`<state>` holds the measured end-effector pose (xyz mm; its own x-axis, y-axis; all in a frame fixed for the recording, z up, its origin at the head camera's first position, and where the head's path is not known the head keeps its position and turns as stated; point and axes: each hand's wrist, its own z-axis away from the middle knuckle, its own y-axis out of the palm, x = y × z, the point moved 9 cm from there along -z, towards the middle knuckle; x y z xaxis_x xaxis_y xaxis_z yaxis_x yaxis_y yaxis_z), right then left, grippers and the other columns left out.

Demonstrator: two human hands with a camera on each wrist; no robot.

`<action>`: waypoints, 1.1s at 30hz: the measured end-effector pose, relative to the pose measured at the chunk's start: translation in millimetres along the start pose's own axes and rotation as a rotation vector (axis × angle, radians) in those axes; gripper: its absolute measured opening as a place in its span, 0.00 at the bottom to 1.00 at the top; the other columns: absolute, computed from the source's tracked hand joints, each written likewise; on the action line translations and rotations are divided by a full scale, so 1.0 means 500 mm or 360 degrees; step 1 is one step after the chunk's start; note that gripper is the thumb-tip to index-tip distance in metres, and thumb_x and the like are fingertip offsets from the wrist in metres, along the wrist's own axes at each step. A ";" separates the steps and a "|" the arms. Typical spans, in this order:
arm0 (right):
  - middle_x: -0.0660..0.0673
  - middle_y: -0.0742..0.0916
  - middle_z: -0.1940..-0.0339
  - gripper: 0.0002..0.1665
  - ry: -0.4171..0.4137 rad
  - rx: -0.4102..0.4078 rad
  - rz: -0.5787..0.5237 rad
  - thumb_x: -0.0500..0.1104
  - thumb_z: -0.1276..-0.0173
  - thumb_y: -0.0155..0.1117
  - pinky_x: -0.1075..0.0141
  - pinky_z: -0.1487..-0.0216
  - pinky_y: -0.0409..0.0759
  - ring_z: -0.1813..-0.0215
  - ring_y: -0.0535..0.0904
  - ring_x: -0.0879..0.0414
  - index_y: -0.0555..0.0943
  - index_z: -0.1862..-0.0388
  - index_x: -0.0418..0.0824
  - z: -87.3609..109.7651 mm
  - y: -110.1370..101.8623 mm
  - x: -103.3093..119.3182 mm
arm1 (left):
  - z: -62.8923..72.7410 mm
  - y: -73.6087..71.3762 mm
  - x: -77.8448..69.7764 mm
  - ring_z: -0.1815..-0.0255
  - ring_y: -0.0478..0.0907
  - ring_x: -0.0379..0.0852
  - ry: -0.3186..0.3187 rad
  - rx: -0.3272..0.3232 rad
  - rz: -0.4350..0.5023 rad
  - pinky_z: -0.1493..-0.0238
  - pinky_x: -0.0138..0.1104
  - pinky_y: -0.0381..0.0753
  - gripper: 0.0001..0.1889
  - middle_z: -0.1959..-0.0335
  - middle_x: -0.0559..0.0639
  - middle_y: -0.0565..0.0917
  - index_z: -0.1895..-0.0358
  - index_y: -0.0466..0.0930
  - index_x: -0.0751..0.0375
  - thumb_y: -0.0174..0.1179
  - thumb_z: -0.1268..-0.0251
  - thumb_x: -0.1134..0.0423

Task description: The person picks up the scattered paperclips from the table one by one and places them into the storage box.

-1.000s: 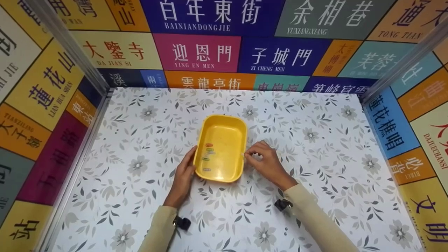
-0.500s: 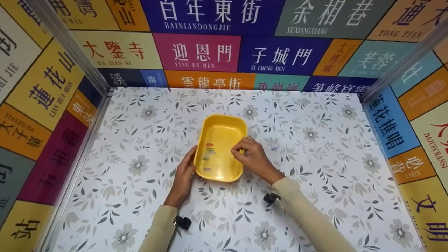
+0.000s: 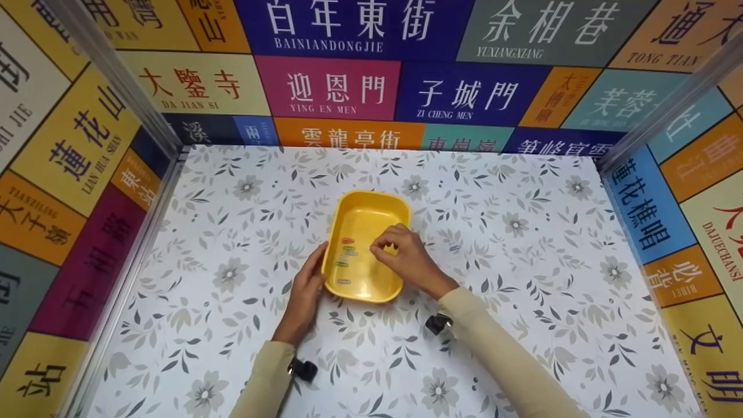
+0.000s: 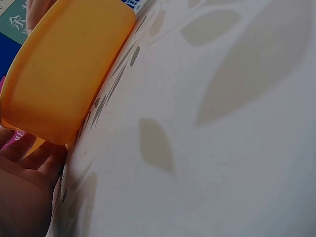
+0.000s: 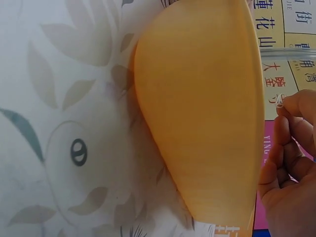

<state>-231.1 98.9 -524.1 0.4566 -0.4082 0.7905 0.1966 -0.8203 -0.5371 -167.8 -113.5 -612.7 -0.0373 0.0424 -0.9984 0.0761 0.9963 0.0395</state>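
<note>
Several small coloured paper clips (image 3: 342, 264) lie along the left half of the floor of a yellow plastic bin (image 3: 365, 212). Resting against the outside of the bin's left wall is my left hand (image 3: 306, 284), its fingers along the side; the left wrist view shows the fingers (image 4: 42, 158) at the bin's wall. Over the right part of the bin, my right hand (image 3: 405, 251) pinches a small white wire clip (image 5: 280, 100) between thumb and forefinger, above rim height in the right wrist view. That clip is hidden by the fingers in the head view.
On the flower-patterned tabletop (image 3: 522, 273), right of the bin, lies another small bluish clip (image 3: 455, 247). Colourful lettered panels (image 3: 334, 87) wall in the back and both sides. Black wrist cameras (image 3: 303, 369) are on both wrists.
My right hand has moved left from beside the bin's right rim to over its inside, uncovering the clip on the table. The left hand and the bin have stayed put.
</note>
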 end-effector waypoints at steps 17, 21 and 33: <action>0.49 0.91 0.62 0.05 0.0222 0.0192 -0.0018 0.37 0.26 0.74 0.60 0.47 0.78 0.55 0.81 0.53 0.94 0.60 0.39 -0.044 0.040 -0.019 | 0.002 0.002 -0.007 0.12 0.59 0.44 0.0013 0.0006 0.0030 0.14 0.31 0.57 0.36 0.13 0.46 0.65 0.12 0.63 0.48 0.44 0.19 0.72; 0.48 0.91 0.62 0.06 0.0258 0.0226 -0.0014 0.37 0.26 0.73 0.59 0.45 0.79 0.55 0.81 0.53 0.94 0.58 0.37 -0.055 0.049 -0.024 | 0.001 0.002 -0.008 0.12 0.60 0.45 0.0010 0.0003 0.0029 0.13 0.33 0.56 0.36 0.13 0.46 0.66 0.11 0.62 0.51 0.44 0.20 0.72; 0.45 0.93 0.61 0.07 0.0306 0.0278 -0.0029 0.35 0.26 0.71 0.64 0.50 0.84 0.57 0.84 0.54 0.94 0.58 0.33 -0.089 0.073 -0.038 | 0.002 0.000 -0.006 0.12 0.60 0.46 0.0008 -0.0022 0.0027 0.12 0.36 0.56 0.36 0.13 0.47 0.66 0.11 0.62 0.52 0.45 0.21 0.73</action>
<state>-270.9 58.9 -545.6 0.2815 -0.4761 0.8331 0.3578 -0.7535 -0.5515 -166.8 -113.5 -609.6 -0.0413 0.0596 -0.9974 0.0628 0.9964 0.0570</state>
